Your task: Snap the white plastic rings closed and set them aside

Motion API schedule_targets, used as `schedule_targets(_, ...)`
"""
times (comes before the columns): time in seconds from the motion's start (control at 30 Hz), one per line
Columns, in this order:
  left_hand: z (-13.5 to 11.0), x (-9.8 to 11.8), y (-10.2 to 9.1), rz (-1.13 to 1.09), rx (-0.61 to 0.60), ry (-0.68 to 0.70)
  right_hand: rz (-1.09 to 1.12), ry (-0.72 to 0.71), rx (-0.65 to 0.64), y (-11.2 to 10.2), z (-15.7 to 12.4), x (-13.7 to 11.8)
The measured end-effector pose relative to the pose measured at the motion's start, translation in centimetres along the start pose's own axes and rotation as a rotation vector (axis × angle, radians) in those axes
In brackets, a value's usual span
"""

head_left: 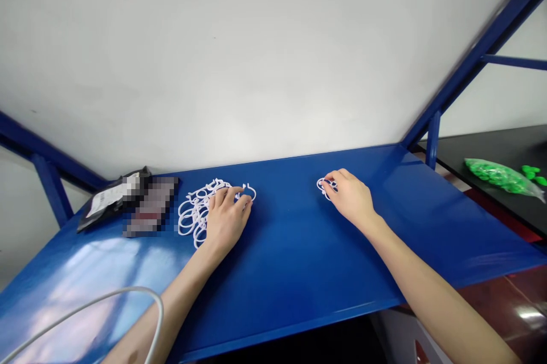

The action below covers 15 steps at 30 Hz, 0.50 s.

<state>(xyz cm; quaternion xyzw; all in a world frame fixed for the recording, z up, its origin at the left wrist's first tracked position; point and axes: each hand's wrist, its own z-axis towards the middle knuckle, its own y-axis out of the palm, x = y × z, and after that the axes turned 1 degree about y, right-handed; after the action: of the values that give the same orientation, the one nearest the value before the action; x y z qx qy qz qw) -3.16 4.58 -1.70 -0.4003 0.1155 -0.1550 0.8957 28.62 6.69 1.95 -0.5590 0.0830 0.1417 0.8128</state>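
Note:
Several white plastic rings [194, 211] lie in a pile on the blue table [294, 250], left of centre. My left hand [226, 217] rests on the right side of that pile, its fingertips pinched on one white ring at the pile's far edge. My right hand [351, 197] is further right, its fingers curled round a small white ring piece [323, 186] that touches the table top.
A black packet with a white label [111, 197] lies at the table's far left, beside a blurred patch. A white cable [106, 301] curves over the near left corner. A bag of green pieces [499, 175] sits on a black table to the right. A white wall stands behind.

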Motion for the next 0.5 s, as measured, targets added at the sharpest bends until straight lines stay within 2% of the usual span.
schedule_targets(0.07, 0.1, 0.5, -0.7, -0.08, 0.073, 0.063, 0.146, -0.049, 0.032, -0.1, -0.5, -1.0)
schedule_targets(0.1, 0.1, 0.8, -1.2, -0.13, 0.098, 0.103, 0.268, -0.076, 0.01, -0.1, -0.9, -1.7)
schedule_targets(0.13, 0.0, 1.3, -1.8, -0.181, 0.111, 0.149, 0.411, -0.097, -0.042, 0.0, -1.4, -2.5)
schedule_targets(0.2, 0.0, 2.3, -2.9, -0.273, 0.106, 0.246, 0.721, -0.114, -0.224, 0.2, -2.5, -4.0)
schedule_targets(0.27, -0.1, 3.3, -4.0, -0.345, 0.082, 0.335, 0.927, -0.122, -0.399, 0.6, -3.7, -5.4)
schedule_targets(0.33, -0.1, 4.0, -4.8, -0.402, 0.06, 0.407, 1.025, -0.122, -0.493, 0.9, -4.6, -6.3)
schedule_targets(0.4, -0.2, 4.5, -5.1, -0.44, 0.052, 0.446, 1.051, -0.101, -0.525, 1.1, -5.1, -6.6)
schedule_targets(0.5, -0.7, 4.9, -5.0, -0.515, 0.083, 0.358, 1.027, -0.06, -0.527, 1.2, -5.3, -6.5)
